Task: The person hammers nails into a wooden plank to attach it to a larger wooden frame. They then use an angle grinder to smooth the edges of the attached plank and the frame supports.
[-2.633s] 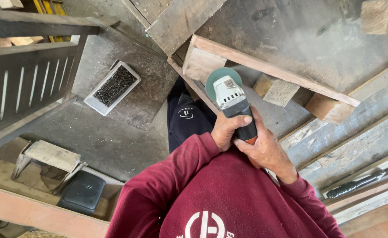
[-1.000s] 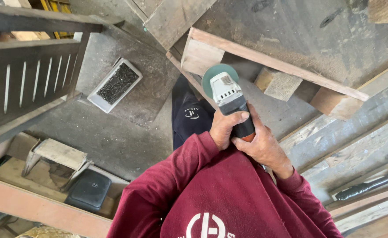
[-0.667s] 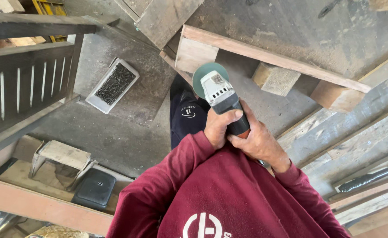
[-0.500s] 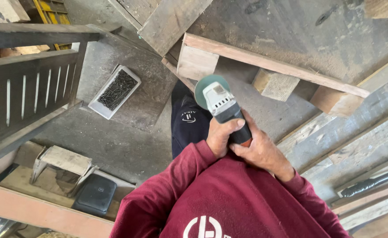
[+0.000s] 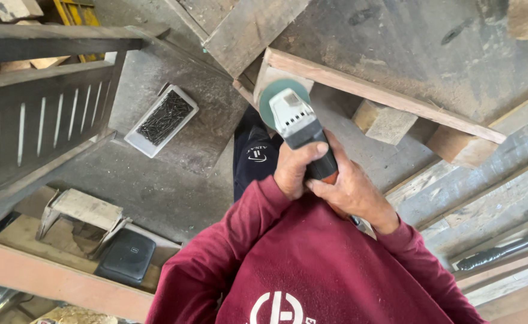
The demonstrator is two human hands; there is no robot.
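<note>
- The rear of the grey-and-black angle grinder (image 5: 297, 123) is hidden under both hands; the left hand (image 5: 297, 168) and right hand (image 5: 348, 192) cover its grip.
- Its green round disc guard (image 5: 274, 96) hides the disc's contact with the pale wooden block (image 5: 270, 75).
- The maroon sweatshirt (image 5: 312, 270) is cut off at 6 o'clock.
- The dark slatted wooden frame (image 5: 42, 102) runs off at 9 o'clock.
- The contents of the white shallow box (image 5: 162, 120) are too small to tell apart.
</note>
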